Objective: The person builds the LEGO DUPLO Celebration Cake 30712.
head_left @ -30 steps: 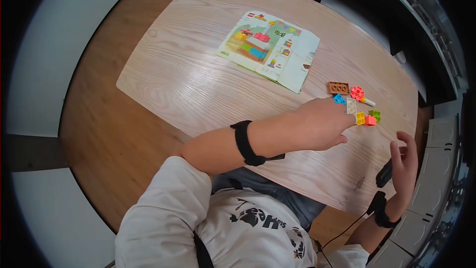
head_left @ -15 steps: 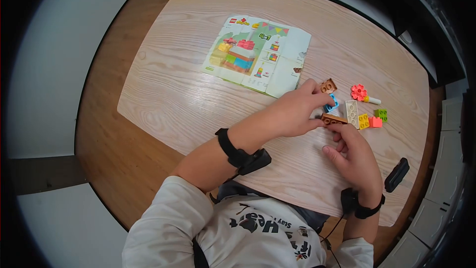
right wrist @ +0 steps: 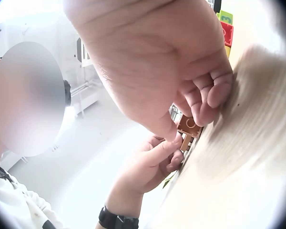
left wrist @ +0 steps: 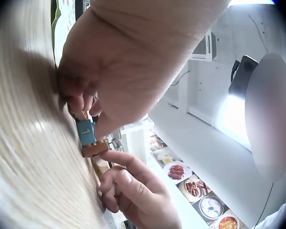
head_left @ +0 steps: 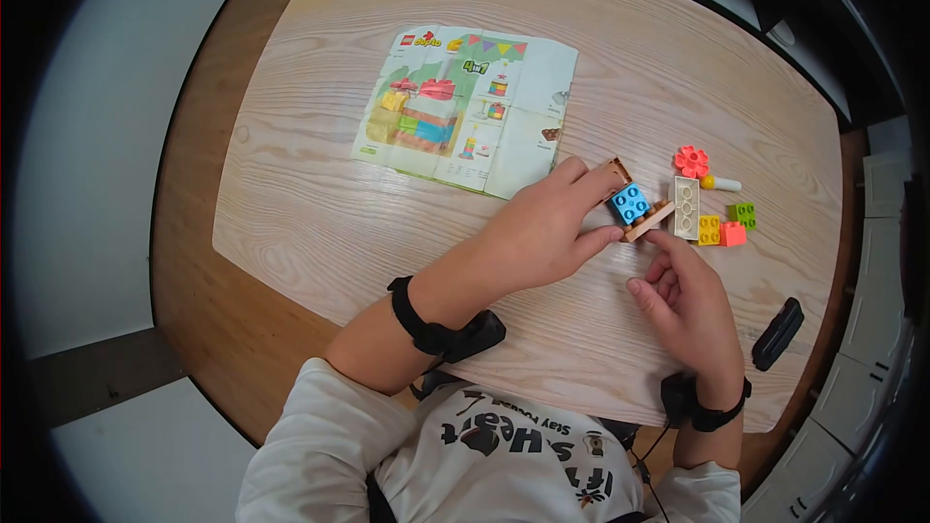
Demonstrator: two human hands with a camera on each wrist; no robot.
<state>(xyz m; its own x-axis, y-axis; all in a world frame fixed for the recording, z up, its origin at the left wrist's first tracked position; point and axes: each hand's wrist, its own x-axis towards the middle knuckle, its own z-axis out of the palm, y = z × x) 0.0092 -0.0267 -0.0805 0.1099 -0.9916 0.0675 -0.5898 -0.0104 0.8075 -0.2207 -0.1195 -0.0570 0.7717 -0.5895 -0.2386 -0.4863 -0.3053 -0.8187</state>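
Blue brick (head_left: 631, 203), likely light and stiff, is best held by its flat sides. Between a farther brown brick (head_left: 623, 169) and a nearer brown brick (head_left: 651, 221) at the counter (head_left: 291, 155), it is pinched by the left hand (head_left: 541, 230); the latter is touched by the right hand (head_left: 696, 305), fingers (head_left: 670, 250) loosely bent.

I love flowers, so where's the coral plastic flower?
In the head view, the coral plastic flower lies right of the paper leaflet, beyond the cream oblong plastic brick, beside the yellow-and-white stick.
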